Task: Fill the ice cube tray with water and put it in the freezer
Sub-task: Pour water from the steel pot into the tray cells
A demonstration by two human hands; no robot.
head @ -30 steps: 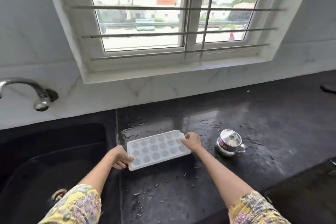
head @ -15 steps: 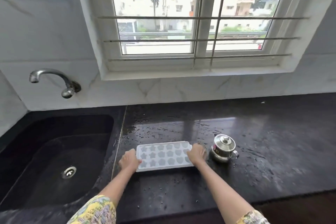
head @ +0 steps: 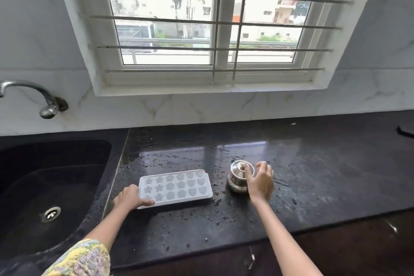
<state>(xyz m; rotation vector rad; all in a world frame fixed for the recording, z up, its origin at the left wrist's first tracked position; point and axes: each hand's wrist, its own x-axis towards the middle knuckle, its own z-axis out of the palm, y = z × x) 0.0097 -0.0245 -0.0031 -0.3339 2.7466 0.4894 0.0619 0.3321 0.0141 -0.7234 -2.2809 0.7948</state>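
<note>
A white ice cube tray (head: 177, 187) with star, flower and heart moulds lies flat on the wet black counter (head: 313, 175), just right of the sink. My left hand (head: 131, 198) grips its near left corner, thumb along the front edge. A small steel kettle (head: 238, 176) with a knobbed lid stands to the right of the tray. My right hand (head: 261, 180) is wrapped around the kettle's right side, fingers by the lid; the kettle rests on the counter.
A black sink (head: 44, 186) with a metal drain (head: 51, 213) fills the left. A steel tap (head: 33, 94) juts from the marble wall above it. A barred window (head: 210, 24) is behind the counter. Water drops dot the counter around the tray.
My right hand left the tray's right end and moved right onto the kettle. My left hand stays on the tray's left corner. The view has shifted slightly.
</note>
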